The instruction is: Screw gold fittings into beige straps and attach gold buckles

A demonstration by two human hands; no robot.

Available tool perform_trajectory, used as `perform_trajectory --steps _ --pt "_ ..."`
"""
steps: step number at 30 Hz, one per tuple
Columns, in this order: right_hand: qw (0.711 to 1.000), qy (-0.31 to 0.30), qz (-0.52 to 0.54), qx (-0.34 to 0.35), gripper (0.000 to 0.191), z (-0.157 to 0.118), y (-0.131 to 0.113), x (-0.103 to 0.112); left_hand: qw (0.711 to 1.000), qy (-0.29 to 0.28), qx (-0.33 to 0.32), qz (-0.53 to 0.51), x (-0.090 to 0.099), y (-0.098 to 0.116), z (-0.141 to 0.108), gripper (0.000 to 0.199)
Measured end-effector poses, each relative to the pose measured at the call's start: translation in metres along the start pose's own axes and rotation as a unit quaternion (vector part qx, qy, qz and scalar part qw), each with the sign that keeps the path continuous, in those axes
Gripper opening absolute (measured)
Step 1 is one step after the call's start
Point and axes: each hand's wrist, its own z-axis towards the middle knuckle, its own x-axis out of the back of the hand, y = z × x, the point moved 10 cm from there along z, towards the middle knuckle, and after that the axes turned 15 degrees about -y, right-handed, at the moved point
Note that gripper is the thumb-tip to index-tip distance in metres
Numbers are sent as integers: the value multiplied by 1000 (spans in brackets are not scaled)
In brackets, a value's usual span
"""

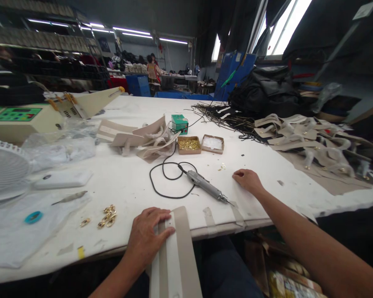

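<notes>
Left grip (pixel 147 231) holds the strip (pixel 188 256) near its far end, at the surface (pixel 127 178)'s front edge; whether the right grip (pixel 248 180) holds anything, I cannot tell. Probably light, bendable yet firm, the strip is best taken by its edges.

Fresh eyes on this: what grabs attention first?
Probably the silver corded tool lying in the middle of the white table. Then the left hand on a beige striped panel at the near edge, and the small box of gold bits beyond the tool.
</notes>
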Motion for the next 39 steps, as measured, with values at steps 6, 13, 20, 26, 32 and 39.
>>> perform_trajectory --steps 6,13,20,26,32,39 --pt "997 -32 -63 9 25 7 1 -2 1000 8 -6 -3 0 5 -5 24" --pt "984 -46 -169 14 30 8 -6 -6 999 5 23 -24 -2 5 -11 29" --pt "986 -22 -167 -10 34 2 -6 -1 999 4 16 -34 -4 5 -14 32" --pt "994 -2 -106 -29 32 -25 -26 19 999 0 11 -30 -8 2 -14 34" --pt "977 -105 162 94 32 -108 -141 -27 999 5 8 -30 -9 2 -14 33" --pt "913 -232 152 299 25 -172 -249 -131 1000 9 1 -9 -9 5 -16 30"
